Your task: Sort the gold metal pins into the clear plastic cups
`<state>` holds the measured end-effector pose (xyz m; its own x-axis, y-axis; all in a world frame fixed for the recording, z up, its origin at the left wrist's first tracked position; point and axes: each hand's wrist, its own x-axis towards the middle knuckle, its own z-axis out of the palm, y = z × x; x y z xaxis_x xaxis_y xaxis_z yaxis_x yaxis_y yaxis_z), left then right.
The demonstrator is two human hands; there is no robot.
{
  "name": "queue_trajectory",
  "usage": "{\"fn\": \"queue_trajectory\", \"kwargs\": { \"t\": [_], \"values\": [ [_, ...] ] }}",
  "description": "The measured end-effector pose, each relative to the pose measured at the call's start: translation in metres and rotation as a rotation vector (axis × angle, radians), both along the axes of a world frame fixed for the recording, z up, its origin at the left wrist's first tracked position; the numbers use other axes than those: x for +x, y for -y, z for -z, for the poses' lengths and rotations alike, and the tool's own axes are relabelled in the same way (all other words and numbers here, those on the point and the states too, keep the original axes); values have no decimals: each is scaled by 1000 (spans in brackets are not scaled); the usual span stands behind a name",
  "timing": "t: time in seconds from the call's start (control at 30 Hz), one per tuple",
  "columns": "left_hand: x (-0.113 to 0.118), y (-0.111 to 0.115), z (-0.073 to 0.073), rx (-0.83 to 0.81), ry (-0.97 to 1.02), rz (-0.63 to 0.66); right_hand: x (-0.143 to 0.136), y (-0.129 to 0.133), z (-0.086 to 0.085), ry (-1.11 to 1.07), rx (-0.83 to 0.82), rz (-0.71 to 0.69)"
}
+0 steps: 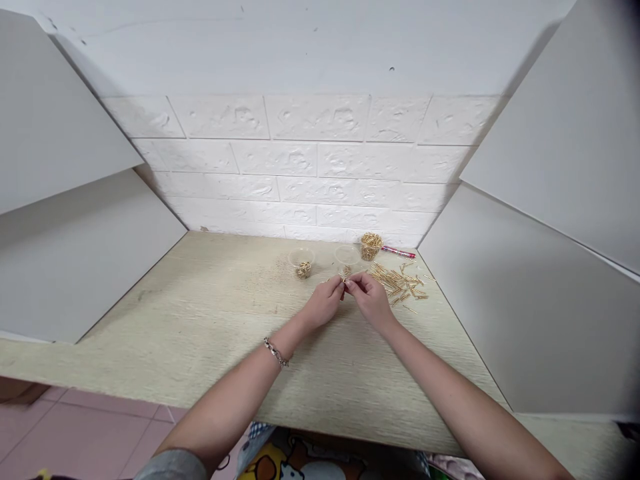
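Note:
My left hand (324,301) and my right hand (369,297) meet fingertip to fingertip above the wooden table (210,313). Both are closed in a pinch around something small, partly hidden by the fingers; a bit of dark red shows just below the left fingertips. Beside my right hand lies a loose pile of thin gold-coloured pins (400,281). Behind the hands stands a clear cup (347,256) with a few small gold pieces low inside. Left of it, another clear cup (302,256) holds small gold parts (303,270).
A cup packed with gold pins (371,247) stands near the wall, beside a red pen-like stick (399,252). Tiny crumbs lie left of the cups. White panels (75,253) flank the table at left and right, and a white brick-patterned wall (300,160) closes the back.

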<state>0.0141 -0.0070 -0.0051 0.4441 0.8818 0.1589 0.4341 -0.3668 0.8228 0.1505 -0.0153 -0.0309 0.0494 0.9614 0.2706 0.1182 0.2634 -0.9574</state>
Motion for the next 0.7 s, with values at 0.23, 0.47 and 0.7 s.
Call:
{"fn": "queue_trajectory", "kwargs": {
  "t": [0.23, 0.47, 0.7],
  "values": [
    [0, 1, 0, 30, 6, 42, 0, 1, -7, -137, -52, -59],
    [0, 1, 1, 15, 28, 21, 1, 1, -8, -137, -51, -54],
    [0, 1, 1, 9, 17, 9, 1, -1, -3, -44, -17, -36]
  ]
}}
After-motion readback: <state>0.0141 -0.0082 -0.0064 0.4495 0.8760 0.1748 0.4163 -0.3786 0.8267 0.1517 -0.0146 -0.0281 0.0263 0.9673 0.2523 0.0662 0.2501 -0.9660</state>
